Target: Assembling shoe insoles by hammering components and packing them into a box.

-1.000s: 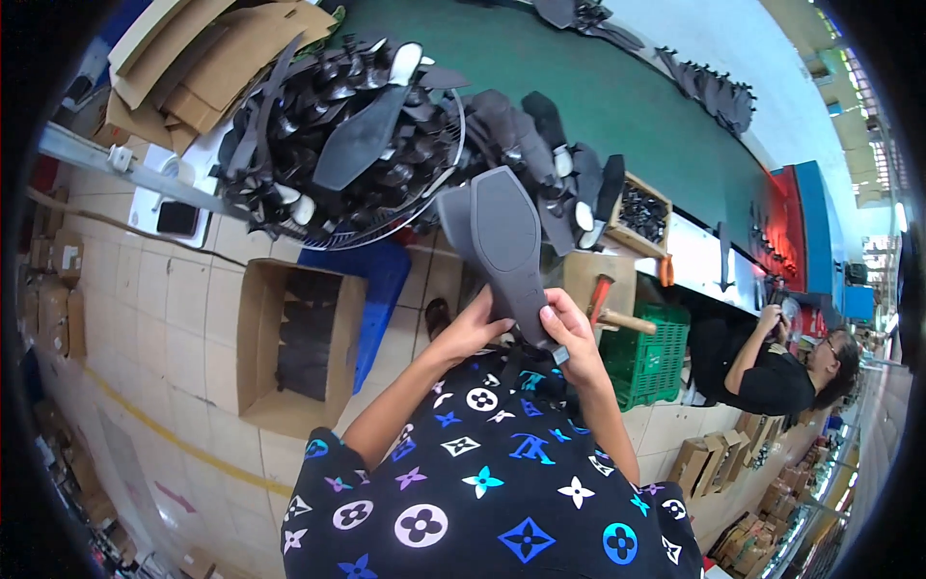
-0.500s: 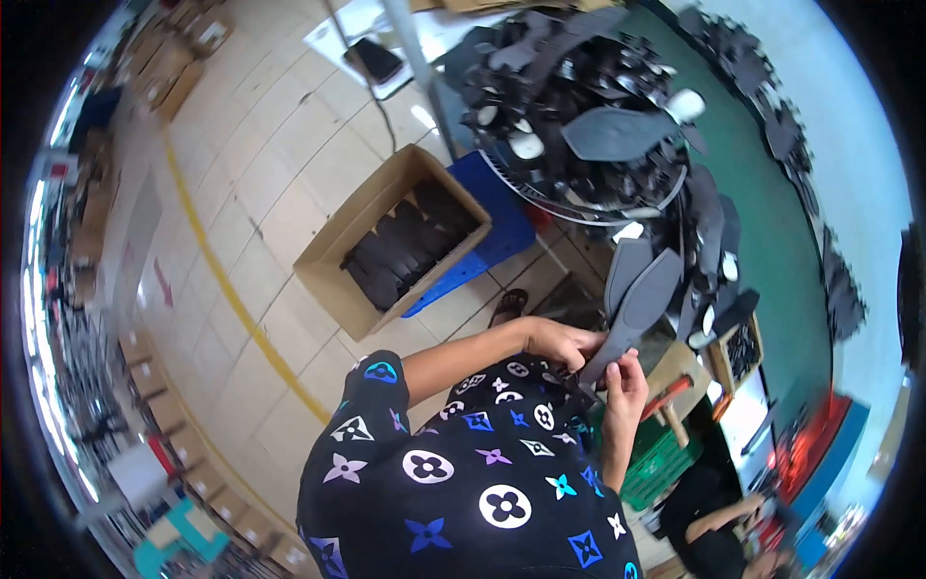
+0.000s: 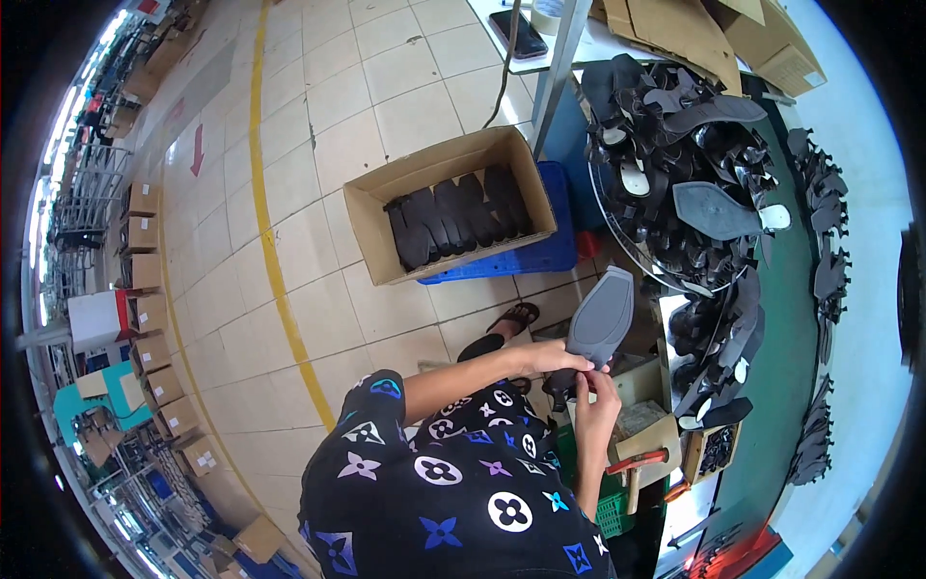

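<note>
A pair of grey shoe soles (image 3: 602, 314), laid together with their broad toe ends up, stands in front of my body. My left hand (image 3: 554, 358) is closed around their lower, narrow end from the left. From the right, my right hand (image 3: 598, 394) pinches the same narrow end, its fingertips touching the left hand's. Below the left fingers a small black part (image 3: 559, 386) shows, which looks like the heel or straps; most of it is covered by my hands and clothes.
Dark soles stand in a row in a cardboard box (image 3: 371, 241) on a blue plastic base (image 3: 550, 253). At right, a round wire basket (image 3: 617, 227) is heaped with black shoes. Nearer are a hammer (image 3: 634, 490), red-handled pliers (image 3: 639, 460) and a green crate (image 3: 613, 516). A green worktop (image 3: 772, 386) runs alongside.
My view has swung, so the box and basket sit further right. The two soles, fanned apart before, now lie together and more upright, and my hands have come closer together.
</note>
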The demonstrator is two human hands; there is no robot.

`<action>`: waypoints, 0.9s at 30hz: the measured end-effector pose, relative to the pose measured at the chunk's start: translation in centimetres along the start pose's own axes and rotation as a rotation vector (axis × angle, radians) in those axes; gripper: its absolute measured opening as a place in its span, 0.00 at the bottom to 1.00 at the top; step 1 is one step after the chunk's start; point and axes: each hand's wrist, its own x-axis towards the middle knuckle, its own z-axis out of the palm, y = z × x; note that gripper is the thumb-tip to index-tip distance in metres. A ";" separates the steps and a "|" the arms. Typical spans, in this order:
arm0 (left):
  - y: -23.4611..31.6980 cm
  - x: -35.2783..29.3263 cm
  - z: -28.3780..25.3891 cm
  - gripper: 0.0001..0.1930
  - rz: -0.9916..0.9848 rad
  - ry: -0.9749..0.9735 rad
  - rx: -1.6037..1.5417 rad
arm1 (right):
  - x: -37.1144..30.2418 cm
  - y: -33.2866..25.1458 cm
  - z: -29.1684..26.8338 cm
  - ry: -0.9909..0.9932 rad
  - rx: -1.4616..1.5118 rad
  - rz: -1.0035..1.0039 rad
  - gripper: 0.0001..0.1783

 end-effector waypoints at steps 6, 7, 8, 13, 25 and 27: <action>-0.1 -2.9 1.0 0.19 -0.138 0.103 0.287 | -3.1 -1.5 -1.9 0.165 -0.109 -0.172 0.10; 0.3 -3.6 1.2 0.18 -0.183 0.050 0.387 | -3.8 -2.1 -2.7 0.182 -0.116 -0.294 0.12; 0.8 -4.2 1.5 0.17 -0.280 0.038 0.673 | -4.3 -2.6 -3.5 0.169 -0.103 -0.421 0.14; 0.0 -9.1 3.3 0.24 -0.486 -0.186 1.189 | -5.1 -5.1 -4.5 -0.318 -0.419 -0.793 0.23; -5.7 -30.9 -3.8 0.26 -0.204 0.432 0.693 | -2.8 -6.0 6.7 -1.170 -0.131 -0.413 0.10; -6.6 -31.8 -5.7 0.26 -0.010 0.459 0.489 | -1.6 -7.2 8.5 -1.202 -0.130 -0.466 0.10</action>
